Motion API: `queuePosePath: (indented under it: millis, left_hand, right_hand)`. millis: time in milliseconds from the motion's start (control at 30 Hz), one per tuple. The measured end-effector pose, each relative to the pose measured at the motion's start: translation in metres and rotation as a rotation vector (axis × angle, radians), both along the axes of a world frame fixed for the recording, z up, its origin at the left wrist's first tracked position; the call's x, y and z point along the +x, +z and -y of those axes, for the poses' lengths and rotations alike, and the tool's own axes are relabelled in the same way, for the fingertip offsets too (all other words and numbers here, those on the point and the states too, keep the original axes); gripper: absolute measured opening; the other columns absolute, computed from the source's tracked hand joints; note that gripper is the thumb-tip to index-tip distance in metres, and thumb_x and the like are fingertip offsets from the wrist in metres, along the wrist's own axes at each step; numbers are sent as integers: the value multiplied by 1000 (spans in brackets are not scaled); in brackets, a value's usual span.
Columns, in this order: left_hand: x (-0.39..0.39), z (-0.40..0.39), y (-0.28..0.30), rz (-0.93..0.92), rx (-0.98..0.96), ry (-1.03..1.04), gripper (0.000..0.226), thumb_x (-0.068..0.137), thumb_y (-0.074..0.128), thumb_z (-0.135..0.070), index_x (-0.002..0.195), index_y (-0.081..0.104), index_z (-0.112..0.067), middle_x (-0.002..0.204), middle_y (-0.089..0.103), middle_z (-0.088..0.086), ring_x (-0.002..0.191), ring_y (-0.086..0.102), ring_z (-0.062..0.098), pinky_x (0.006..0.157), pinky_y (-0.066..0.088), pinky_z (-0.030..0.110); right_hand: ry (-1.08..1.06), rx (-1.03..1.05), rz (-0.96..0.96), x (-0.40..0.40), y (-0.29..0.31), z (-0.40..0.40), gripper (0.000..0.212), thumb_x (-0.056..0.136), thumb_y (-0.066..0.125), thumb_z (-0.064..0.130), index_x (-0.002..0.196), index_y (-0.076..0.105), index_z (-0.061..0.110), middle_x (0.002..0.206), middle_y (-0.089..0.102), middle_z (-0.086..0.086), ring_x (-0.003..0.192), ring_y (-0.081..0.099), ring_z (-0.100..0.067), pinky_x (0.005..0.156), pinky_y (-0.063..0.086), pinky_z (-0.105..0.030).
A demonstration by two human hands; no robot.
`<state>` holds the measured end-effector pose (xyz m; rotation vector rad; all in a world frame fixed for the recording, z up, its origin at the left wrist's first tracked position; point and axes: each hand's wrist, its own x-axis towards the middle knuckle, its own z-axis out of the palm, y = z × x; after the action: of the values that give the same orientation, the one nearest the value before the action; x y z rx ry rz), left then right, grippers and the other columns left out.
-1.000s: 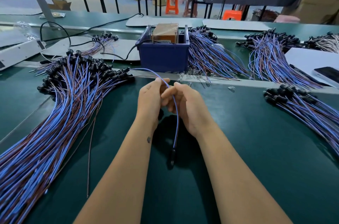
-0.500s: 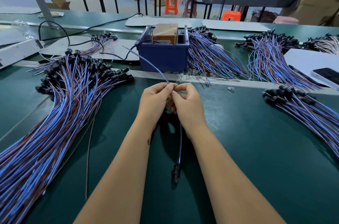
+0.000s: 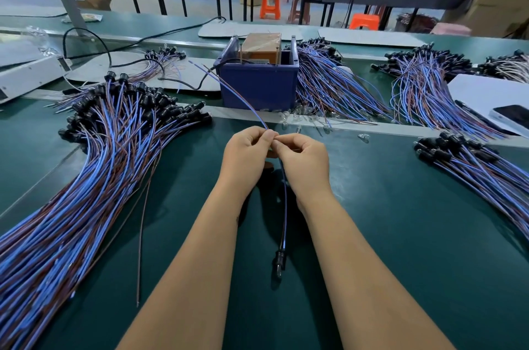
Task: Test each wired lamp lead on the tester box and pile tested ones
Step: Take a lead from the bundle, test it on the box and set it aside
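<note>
Both hands meet over the green mat and pinch one blue-and-brown lamp lead (image 3: 284, 206). My left hand (image 3: 246, 155) and my right hand (image 3: 303, 160) hold it at the same spot. Its black lamp holder (image 3: 280, 259) hangs down between my forearms. The free wire ends rise up and left toward the tester box (image 3: 262, 47), which sits in a blue bin (image 3: 259, 84). A large pile of leads (image 3: 94, 163) fans out on the left.
More lead bundles lie behind the bin (image 3: 329, 86), at the back right (image 3: 423, 86) and at the right (image 3: 481, 166). A phone (image 3: 512, 117) lies on white sheets. A loose brown wire (image 3: 143, 223) lies on the mat. Small clear bulbs (image 3: 300, 117) are scattered along the rail.
The lead's free end has straightened and swung up toward the bin. My hands have slid along the wire and closed together; the lamp holder hangs lower.
</note>
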<state>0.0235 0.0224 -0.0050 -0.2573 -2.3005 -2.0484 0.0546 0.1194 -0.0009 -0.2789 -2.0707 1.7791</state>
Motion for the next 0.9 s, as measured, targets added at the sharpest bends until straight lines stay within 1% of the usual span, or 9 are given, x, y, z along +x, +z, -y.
queuePosePath:
  millis: [100,167,300,367,433,500,567,733,900]
  left_hand:
    - [0,2,0,-16,-11,-5,21,99,55,-19,85,71,-18,75,73,-7,71,68,3,66,59,33]
    - [1,2,1,-16,-3,-11,21,99,55,-18,86,71,-16,78,74,-2,73,69,8,72,60,40]
    - [2,1,2,19,15,-36,20,99,56,-15,87,72,-11,80,74,4,75,71,20,81,59,50]
    - [2,1,2,14,4,-36,21,99,55,-16,87,72,-11,82,74,7,78,72,22,79,60,45]
    - [1,2,1,17,0,-15,23,101,52,-16,85,69,-12,81,73,6,76,72,18,72,60,36]
    - [-1,5,1,50,29,16,25,103,47,-16,85,64,-13,78,71,1,70,71,12,63,57,25]
    - [-3,9,2,76,54,45,24,104,45,-16,86,61,-12,72,70,-2,63,69,10,58,55,22]
    - [-8,17,-1,21,-72,126,25,100,46,-21,84,65,-23,51,55,-10,47,53,7,50,44,20]
    - [-6,16,-5,-23,-194,159,23,95,48,-30,80,66,-30,48,39,-10,49,36,13,55,39,32]
  right_hand:
    - [10,-46,-10,1,0,0,23,85,71,8,72,73,27,75,74,1,82,71,-24,80,58,-37]
    - [10,-89,-3,1,0,0,22,85,71,8,71,73,25,75,75,0,80,71,-20,79,59,-34]
    - [-3,-160,28,1,0,1,17,84,70,7,71,74,17,77,74,-7,76,69,-18,83,58,-41]
    - [-15,-177,31,1,1,1,16,84,70,7,70,73,16,75,73,-8,75,67,-18,81,57,-41]
    - [-65,-218,20,0,1,-2,18,84,69,8,69,71,17,64,69,0,68,62,-14,71,55,-35]
    - [-139,-262,7,-1,2,-7,19,86,68,8,70,69,19,56,59,10,60,52,-9,65,45,-28]
    - [-175,-297,2,-1,2,-10,18,89,66,9,74,67,18,59,56,9,61,49,-9,65,43,-27]
    - [-153,-242,-8,0,2,-8,18,91,62,13,77,66,22,65,59,6,59,50,-6,61,44,-23]
    - [-164,-237,0,-1,1,-10,15,93,61,14,80,66,21,64,60,6,53,51,-1,60,44,-23]
